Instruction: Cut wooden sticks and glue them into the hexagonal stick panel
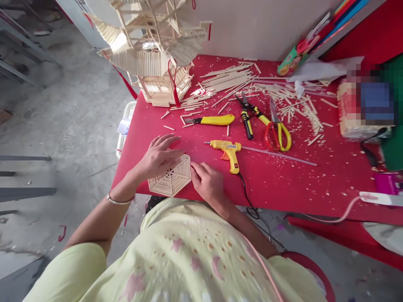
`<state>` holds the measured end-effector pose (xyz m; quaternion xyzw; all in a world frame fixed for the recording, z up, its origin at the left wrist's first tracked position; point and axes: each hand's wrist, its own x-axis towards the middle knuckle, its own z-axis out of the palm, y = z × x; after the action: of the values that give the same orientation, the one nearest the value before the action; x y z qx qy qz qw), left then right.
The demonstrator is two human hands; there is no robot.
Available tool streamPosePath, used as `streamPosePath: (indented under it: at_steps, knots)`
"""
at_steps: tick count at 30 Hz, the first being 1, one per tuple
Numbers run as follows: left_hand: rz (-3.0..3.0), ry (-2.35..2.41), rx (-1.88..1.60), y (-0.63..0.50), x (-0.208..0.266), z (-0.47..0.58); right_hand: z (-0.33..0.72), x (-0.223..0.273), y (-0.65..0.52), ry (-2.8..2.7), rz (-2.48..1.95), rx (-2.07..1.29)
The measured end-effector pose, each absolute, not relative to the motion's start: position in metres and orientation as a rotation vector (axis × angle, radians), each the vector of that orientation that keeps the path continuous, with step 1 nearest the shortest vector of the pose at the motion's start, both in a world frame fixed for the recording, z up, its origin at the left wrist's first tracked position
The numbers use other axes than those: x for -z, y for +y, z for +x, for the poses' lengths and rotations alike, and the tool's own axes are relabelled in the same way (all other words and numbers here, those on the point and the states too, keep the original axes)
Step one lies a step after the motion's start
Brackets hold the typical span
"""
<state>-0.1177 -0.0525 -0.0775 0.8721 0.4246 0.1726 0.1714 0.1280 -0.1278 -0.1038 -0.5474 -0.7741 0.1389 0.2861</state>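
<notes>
A hexagonal panel of thin wooden sticks [171, 182], laid in rings around crossing spokes, lies at the front edge of the red table. My left hand [160, 157] rests over its upper left part, fingers stretched out and apart, hiding that side. At the panel's right edge, my right hand [208, 181] is closed, with thumb and forefinger pinching at the rim. Just right of it lies a yellow glue gun [228, 152] with a glue stick [280, 156] in its back. Behind the panel is a yellow utility knife [217, 120].
A stick-built pagoda model [157, 63] with red tassels stands at the back left. Loose wooden sticks [229, 79] and scraps cover the table's [283, 188] back. Pruning shears [247, 121] and scissors [278, 132] lie mid-table. The glue gun's cord [244, 188] hangs over the front edge.
</notes>
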Motion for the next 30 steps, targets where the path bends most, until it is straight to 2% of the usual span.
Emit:
streamPosePath:
  at_steps: [30]
  knots:
    - [2.416,1.22,-0.437,-0.052,0.078,-0.106,0.131,0.109,-0.129,-2.184,-1.444,-0.372]
